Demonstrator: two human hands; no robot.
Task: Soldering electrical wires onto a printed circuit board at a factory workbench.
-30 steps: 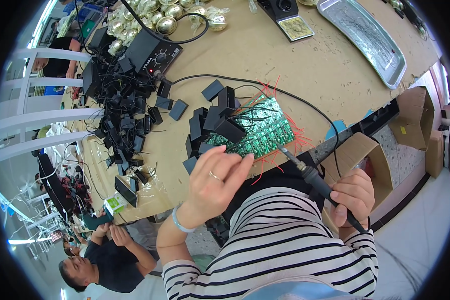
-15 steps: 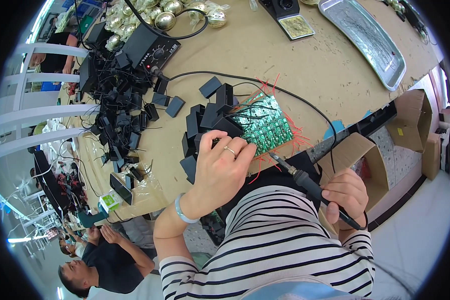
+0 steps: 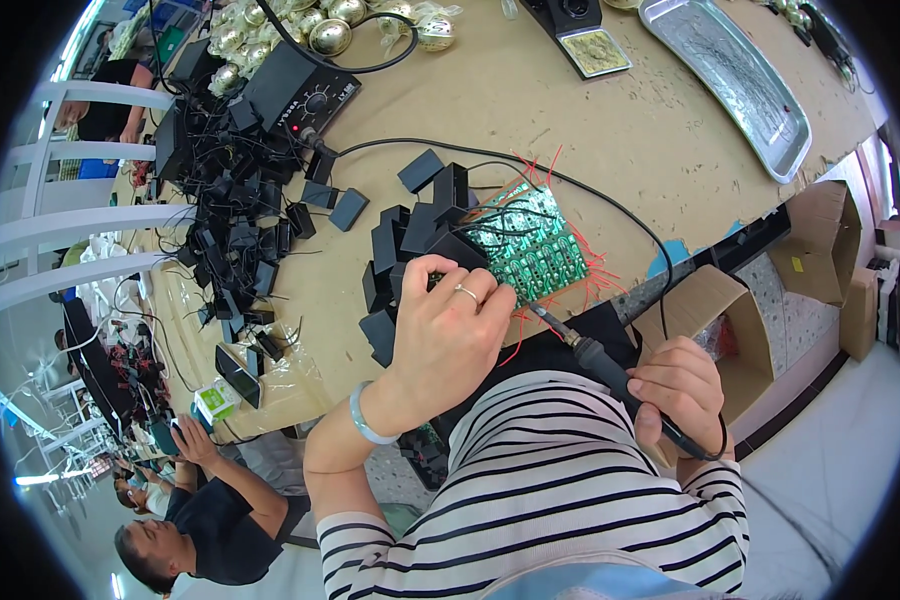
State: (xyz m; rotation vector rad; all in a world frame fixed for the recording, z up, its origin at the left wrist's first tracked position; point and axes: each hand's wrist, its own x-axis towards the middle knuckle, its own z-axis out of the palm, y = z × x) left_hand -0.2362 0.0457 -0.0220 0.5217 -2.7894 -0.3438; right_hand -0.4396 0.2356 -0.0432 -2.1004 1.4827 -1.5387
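Observation:
A green circuit board panel (image 3: 535,240) with red wires sticking out around its edges lies near the table's front edge. My left hand (image 3: 450,325) rests over its near left corner, thumb and fingers bent together; whatever they pinch is hidden under them. My right hand (image 3: 678,392) grips a soldering iron (image 3: 606,366) by its dark handle. The iron's metal tip points up and left, close to the board's near edge; contact cannot be made out. Black plastic boxes (image 3: 425,235) stand along the board's left side, with black leads running onto the board.
A black soldering station (image 3: 300,92) sits beyond a heap of black boxes (image 3: 235,215) at the left. Its cable (image 3: 610,200) arcs across the table. Farther back are a tip-cleaner stand (image 3: 595,50) and a metal tray (image 3: 735,90). A cardboard box (image 3: 720,320) stands below the edge; a co-worker (image 3: 220,530) is lower left.
My right hand has brought the soldering iron slightly left and up, its tip nearer the board. My left hand has barely shifted. The co-worker's hands have moved.

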